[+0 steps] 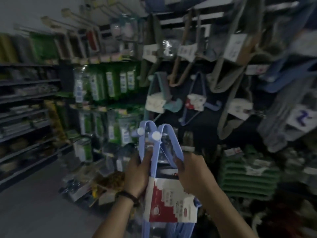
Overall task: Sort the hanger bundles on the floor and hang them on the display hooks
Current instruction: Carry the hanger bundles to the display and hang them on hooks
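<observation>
Gripping one blue hanger bundle (171, 200) between them: left hand (137, 172); right hand (190, 174); two hanger hooks (145, 125) uppermost

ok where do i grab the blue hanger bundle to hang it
Grip the hanger bundle by its two sloping arms below the hooks, one hand from each side, where the left hand and right hand hold it. The arms are thin bars fingers can wrap, the hooks point up free, and the label hangs lower.
</observation>
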Demonstrator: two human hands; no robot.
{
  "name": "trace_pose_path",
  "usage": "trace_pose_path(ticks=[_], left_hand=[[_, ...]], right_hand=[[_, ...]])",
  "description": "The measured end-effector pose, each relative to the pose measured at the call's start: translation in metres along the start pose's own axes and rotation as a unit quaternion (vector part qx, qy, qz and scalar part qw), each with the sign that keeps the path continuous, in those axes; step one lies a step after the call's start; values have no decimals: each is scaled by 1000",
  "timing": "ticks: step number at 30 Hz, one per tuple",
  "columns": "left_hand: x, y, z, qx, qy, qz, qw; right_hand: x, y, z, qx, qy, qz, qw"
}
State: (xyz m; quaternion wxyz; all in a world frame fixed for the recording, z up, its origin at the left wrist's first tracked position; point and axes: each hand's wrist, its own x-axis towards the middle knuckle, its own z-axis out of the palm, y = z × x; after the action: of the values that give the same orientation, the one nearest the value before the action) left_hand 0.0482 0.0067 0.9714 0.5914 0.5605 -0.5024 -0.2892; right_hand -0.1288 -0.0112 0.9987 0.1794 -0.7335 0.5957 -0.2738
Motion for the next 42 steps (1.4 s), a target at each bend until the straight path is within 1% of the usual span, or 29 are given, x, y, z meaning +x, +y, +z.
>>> trace_pose_path(ticks=[5, 7, 9, 13, 16, 20, 24, 28, 30, 33, 36, 40, 42], left_hand=[[53, -1, 66, -3, -49, 37, 998], [78, 0, 83, -8, -83, 56, 995], [103, -2, 95, -24, -108, 67, 992], [160, -4, 107, 3, -84, 95, 992], [216, -16, 107, 19, -66, 102, 992], [282, -13, 104, -2, -67, 79, 995], [325, -8, 102, -19, -83, 117, 989], [356, -7, 90, 21, -75, 179, 981], [363, -1, 85, 17, -81, 198, 977], [375, -1, 78, 23, -100, 205, 973], [377, 8, 66, 22, -114, 209, 971], [381, 14, 55, 24, -88, 203, 975], [386, 15, 50, 48, -70, 206, 975]], right_hand=[[33, 38, -34, -1, 60, 47, 997], [48, 45, -43, 13, 89, 63, 994], [64, 45, -47, 3, 108, 70, 992], [100, 34, -47, -42, 138, 76, 987], [129, 17, -43, -33, 164, 65, 984], [161, -5, -40, -35, 199, 57, 978], [170, -26, -54, -16, 244, 42, 969], [191, -33, -89, 18, 279, 54, 958], [210, -30, -108, -20, 301, 53, 952], [243, -21, -123, -89, 334, 27, 938], [276, -5, -123, -123, 336, 14, 933], [317, 25, -122, -137, 339, 2, 931], [332, 39, -122, -125, 340, 7, 932]])
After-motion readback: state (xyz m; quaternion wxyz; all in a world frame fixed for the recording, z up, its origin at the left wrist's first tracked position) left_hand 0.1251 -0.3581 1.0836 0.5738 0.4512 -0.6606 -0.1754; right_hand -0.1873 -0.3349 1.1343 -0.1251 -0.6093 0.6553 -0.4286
